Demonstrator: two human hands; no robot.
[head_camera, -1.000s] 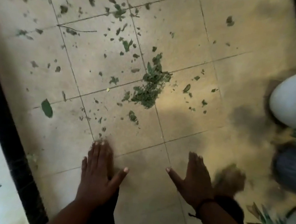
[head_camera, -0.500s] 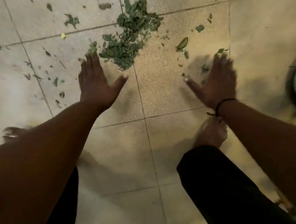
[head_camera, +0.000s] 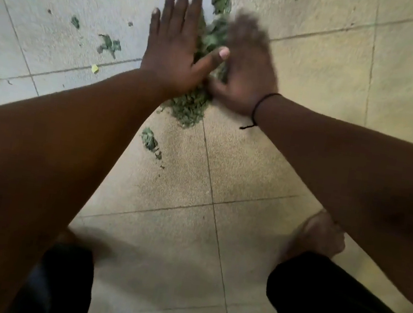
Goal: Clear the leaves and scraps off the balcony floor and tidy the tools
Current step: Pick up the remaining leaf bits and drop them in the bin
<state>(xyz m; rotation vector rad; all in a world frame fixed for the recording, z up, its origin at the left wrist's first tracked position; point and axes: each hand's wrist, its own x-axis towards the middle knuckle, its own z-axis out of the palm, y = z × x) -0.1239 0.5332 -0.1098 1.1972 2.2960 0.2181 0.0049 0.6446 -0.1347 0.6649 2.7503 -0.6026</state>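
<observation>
1. Hands: left hand (head_camera: 174, 52) and right hand (head_camera: 247, 74) now sit close together on either side of the leaf pile (head_camera: 192, 103); 0.5 s ago they were well apart, one each side of it.
2. Left hand: flat, fingers straight and together, thumb spread toward the right hand, palm down at the pile's left edge. Holds nothing.
3. Right hand: motion-blurred, fingers look extended, palm down at the pile's right edge; grips nothing as far as can be told. Black cord bracelet (head_camera: 256, 110) on the wrist.
4. Pile: squeezed btwn the two hands, narrower than before, green bits showing in the gap and spilling out below the wrists onto the tile floor (head_camera: 175, 232).
5. Loose scraps: small clump (head_camera: 150, 141) just below the pile; scattered bits (head_camera: 108, 45) on the tiles left of the left hand; yellow fleck (head_camera: 94, 68) near a grout line.
6. Bare foot (head_camera: 316, 237) and dark trouser legs at bottom; camera has come nearer the floor.
</observation>
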